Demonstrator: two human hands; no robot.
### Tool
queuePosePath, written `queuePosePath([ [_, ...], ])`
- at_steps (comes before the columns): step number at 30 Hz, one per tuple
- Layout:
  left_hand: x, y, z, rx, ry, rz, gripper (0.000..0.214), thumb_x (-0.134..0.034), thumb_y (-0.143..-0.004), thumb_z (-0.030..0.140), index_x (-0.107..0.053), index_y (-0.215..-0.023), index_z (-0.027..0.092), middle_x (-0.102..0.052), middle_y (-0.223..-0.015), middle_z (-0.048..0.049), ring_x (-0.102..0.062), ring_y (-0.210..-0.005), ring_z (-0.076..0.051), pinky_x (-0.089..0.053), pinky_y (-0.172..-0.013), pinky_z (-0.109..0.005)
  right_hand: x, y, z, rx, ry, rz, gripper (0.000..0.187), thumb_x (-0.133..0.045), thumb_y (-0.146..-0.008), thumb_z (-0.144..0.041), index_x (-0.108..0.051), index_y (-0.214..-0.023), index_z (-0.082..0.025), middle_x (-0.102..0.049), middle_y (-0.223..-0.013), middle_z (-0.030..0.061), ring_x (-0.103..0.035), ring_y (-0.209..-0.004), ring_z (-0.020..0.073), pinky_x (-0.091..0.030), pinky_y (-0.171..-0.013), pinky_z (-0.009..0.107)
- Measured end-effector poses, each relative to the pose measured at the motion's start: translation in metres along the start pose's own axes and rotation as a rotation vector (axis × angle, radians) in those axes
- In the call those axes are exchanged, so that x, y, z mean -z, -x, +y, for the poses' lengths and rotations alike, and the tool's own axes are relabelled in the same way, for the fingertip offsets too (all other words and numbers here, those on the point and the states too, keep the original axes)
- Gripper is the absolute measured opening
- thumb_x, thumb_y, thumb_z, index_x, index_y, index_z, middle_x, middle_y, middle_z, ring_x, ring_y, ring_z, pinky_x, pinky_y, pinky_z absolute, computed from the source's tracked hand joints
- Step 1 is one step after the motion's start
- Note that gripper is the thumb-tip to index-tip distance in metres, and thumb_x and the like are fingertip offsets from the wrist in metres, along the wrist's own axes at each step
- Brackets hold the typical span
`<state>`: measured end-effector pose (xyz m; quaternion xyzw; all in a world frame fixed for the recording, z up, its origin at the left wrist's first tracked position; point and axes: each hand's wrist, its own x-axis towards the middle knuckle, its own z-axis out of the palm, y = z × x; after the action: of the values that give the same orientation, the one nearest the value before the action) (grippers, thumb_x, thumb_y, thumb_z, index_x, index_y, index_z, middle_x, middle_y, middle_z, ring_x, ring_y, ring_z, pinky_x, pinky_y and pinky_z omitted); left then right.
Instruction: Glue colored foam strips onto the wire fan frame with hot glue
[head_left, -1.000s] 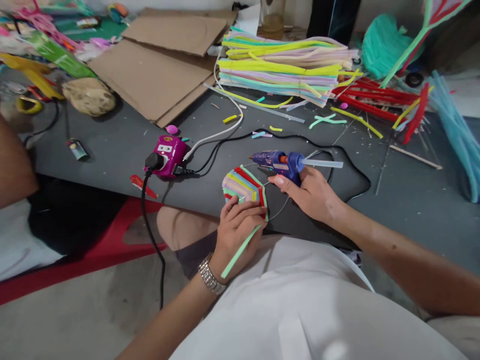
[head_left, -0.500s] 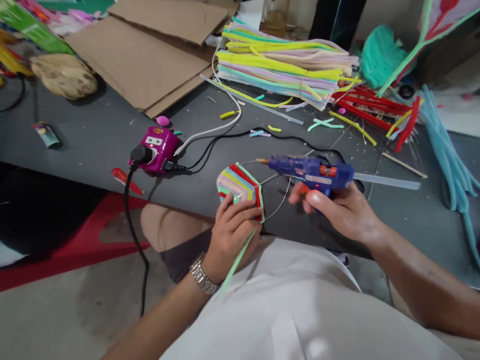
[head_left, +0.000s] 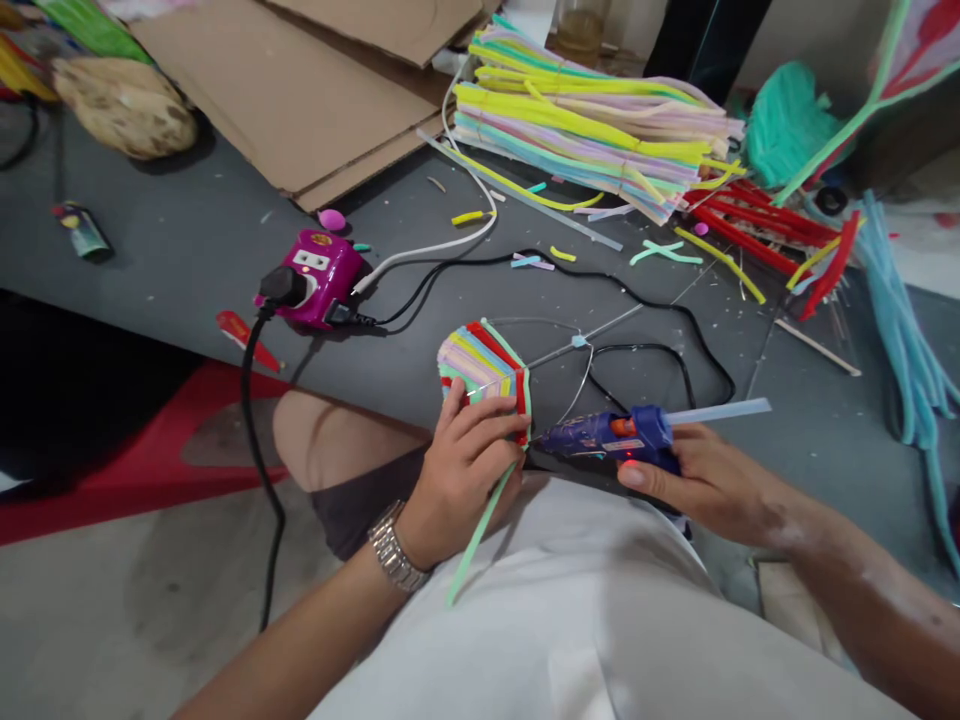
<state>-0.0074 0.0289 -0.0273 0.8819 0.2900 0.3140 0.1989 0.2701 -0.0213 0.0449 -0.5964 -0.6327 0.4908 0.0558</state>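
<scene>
Soft, even indoor light, faint shadows, and wide-angle bending toward the frame edges.

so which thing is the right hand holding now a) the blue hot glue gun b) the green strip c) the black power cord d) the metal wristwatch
a: the right hand grips the blue hot glue gun by its body, while the left hand holds the striped craft piece.

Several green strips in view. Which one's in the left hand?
The pale green strip, held in the left hand, sticking down from the striped fan over the white shirt. The mint pieces lie loose on the bench.
</scene>
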Motion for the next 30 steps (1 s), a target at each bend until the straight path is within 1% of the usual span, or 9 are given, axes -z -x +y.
queuePosePath([
  [3, 0.0014, -0.0007, 0.0002, -0.007, -0.01, -0.015, 0.018, -0.066, -0.085, 0.006, -0.063, -0.09, 0.023, -0.077, -0.116, -0.0052, -0.066, -0.124, -0.025, -0.029, -0.126, -0.065, -0.0006, 0.0003, 0.0003, -0.012, 0.031, 0.017, 0.06, -0.041, -0.097, -0.072, -0.081, -0.093, -0.026, -0.068, -0.069, 0.0042, -0.068, -0.081, 0.0265, -0.054, -0.081, 0.037],
  [6, 0.0023, -0.0013, 0.001, -0.017, -0.023, -0.025, 0.018, -0.065, -0.086, 0.006, -0.063, -0.089, 0.023, -0.077, -0.115, -0.005, -0.066, -0.124, -0.024, -0.029, -0.126, -0.064, -0.0003, -0.0004, -0.0002, -0.014, 0.036, 0.027, 0.059, -0.042, -0.096, -0.071, -0.081, -0.099, -0.026, -0.072, -0.074, 0.0049, -0.07, -0.084, 0.0275, -0.055, -0.083, 0.039],
  [12, 0.0008, 0.0023, -0.0017, -0.023, -0.039, -0.054, 0.017, -0.066, -0.087, 0.007, -0.064, -0.09, 0.023, -0.075, -0.12, -0.0059, -0.063, -0.128, -0.025, -0.027, -0.126, -0.066, -0.0004, -0.0044, -0.0007, 0.0, 0.052, 0.034, 0.062, -0.041, -0.096, -0.073, -0.081, -0.099, -0.026, -0.075, -0.079, 0.0065, -0.071, -0.095, 0.03, -0.055, -0.092, 0.041],
  [14, 0.0, 0.0039, -0.0039, -0.032, -0.039, -0.053, 0.018, -0.067, -0.088, 0.006, -0.063, -0.091, 0.023, -0.075, -0.12, -0.0059, -0.062, -0.129, -0.025, -0.027, -0.126, -0.066, -0.0006, -0.005, -0.0006, -0.002, 0.046, 0.04, 0.062, -0.043, -0.095, -0.073, -0.081, -0.101, -0.025, -0.077, -0.086, 0.0079, -0.071, -0.101, 0.0314, -0.054, -0.095, 0.043],
  [16, -0.0004, 0.0047, -0.0056, -0.043, -0.039, -0.049, 0.018, -0.066, -0.088, 0.006, -0.063, -0.092, 0.023, -0.075, -0.119, -0.0063, -0.062, -0.128, -0.025, -0.028, -0.125, -0.066, -0.0007, -0.0049, -0.0005, -0.021, 0.042, 0.052, 0.063, -0.044, -0.094, -0.075, -0.081, -0.106, -0.025, -0.078, -0.097, 0.0093, -0.069, -0.108, 0.0333, -0.053, -0.099, 0.046],
  [18, -0.0005, 0.0047, -0.0062, -0.049, -0.042, -0.053, 0.018, -0.066, -0.088, 0.005, -0.063, -0.092, 0.022, -0.074, -0.119, -0.0069, -0.062, -0.128, -0.025, -0.027, -0.125, -0.066, -0.0007, -0.0045, -0.0006, -0.049, 0.051, 0.059, 0.066, -0.045, -0.092, -0.077, -0.081, -0.11, -0.025, -0.078, -0.102, 0.0103, -0.068, -0.112, 0.0349, -0.053, -0.1, 0.047],
  [22, 0.0001, 0.0037, -0.0047, -0.037, -0.038, -0.058, 0.017, -0.066, -0.089, 0.006, -0.063, -0.091, 0.022, -0.074, -0.119, -0.0066, -0.061, -0.128, -0.025, -0.027, -0.125, -0.066, -0.0005, -0.004, -0.0015, -0.057, 0.061, 0.064, 0.067, -0.043, -0.092, -0.079, -0.081, -0.108, -0.026, -0.077, -0.092, 0.0101, -0.07, -0.103, 0.0339, -0.054, -0.096, 0.047],
  [25, 0.0005, 0.0029, -0.0035, -0.018, -0.032, -0.068, 0.016, -0.065, -0.089, 0.007, -0.063, -0.089, 0.023, -0.074, -0.12, -0.0059, -0.061, -0.128, -0.025, -0.026, -0.126, -0.065, -0.0003, -0.0043, -0.0028, -0.044, 0.052, 0.066, 0.064, -0.044, -0.093, -0.077, -0.081, -0.105, -0.026, -0.077, -0.093, 0.0089, -0.07, -0.098, 0.0318, -0.054, -0.094, 0.044],
  [30, 0.0002, 0.0019, -0.0029, -0.015, -0.026, -0.062, 0.016, -0.065, -0.09, 0.007, -0.063, -0.091, 0.023, -0.074, -0.119, -0.0052, -0.061, -0.127, -0.024, -0.026, -0.126, -0.065, -0.0007, -0.0044, -0.0045, -0.035, 0.037, 0.043, 0.061, -0.045, -0.094, -0.075, -0.081, -0.103, -0.025, -0.077, -0.096, 0.0079, -0.07, -0.097, 0.0295, -0.053, -0.092, 0.042],
])
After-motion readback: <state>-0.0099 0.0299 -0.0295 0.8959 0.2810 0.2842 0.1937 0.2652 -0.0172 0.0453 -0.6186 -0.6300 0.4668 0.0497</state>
